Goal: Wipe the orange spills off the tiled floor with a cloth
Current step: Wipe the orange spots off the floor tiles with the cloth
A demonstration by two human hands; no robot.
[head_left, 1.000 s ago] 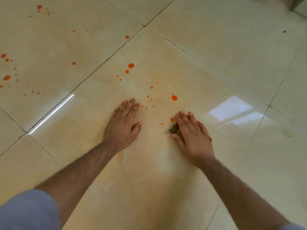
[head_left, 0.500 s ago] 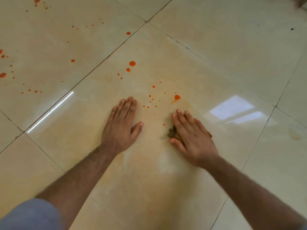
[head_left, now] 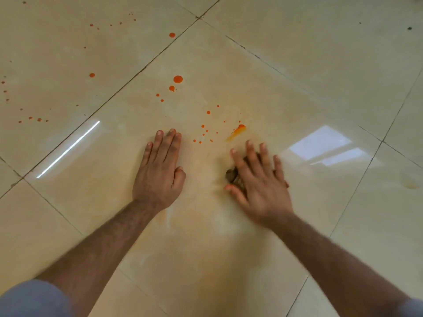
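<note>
My right hand [head_left: 258,184] presses flat on a small dark brown cloth [head_left: 231,175], with the fingers spread; only a corner of the cloth shows under the palm. Just beyond the fingertips lies a smeared orange streak [head_left: 238,130]. Small orange droplets [head_left: 203,133] dot the cream tiled floor [head_left: 297,76] between the hands, and a larger orange spot [head_left: 177,79] sits farther out. My left hand [head_left: 160,170] rests flat on the tile, palm down, holding nothing.
More orange splashes [head_left: 91,75] scatter over the tile at the far left. Dark grout lines [head_left: 142,69] cross the floor diagonally. A faint yellowish stain [head_left: 410,183] marks the tile at the right. Bright window reflections [head_left: 320,143] lie beside my right hand.
My right hand with the cloth has slid back toward me. The round orange drop ahead of it has become a smeared streak, and the small drop by the fingertips is gone. My left hand stayed put.
</note>
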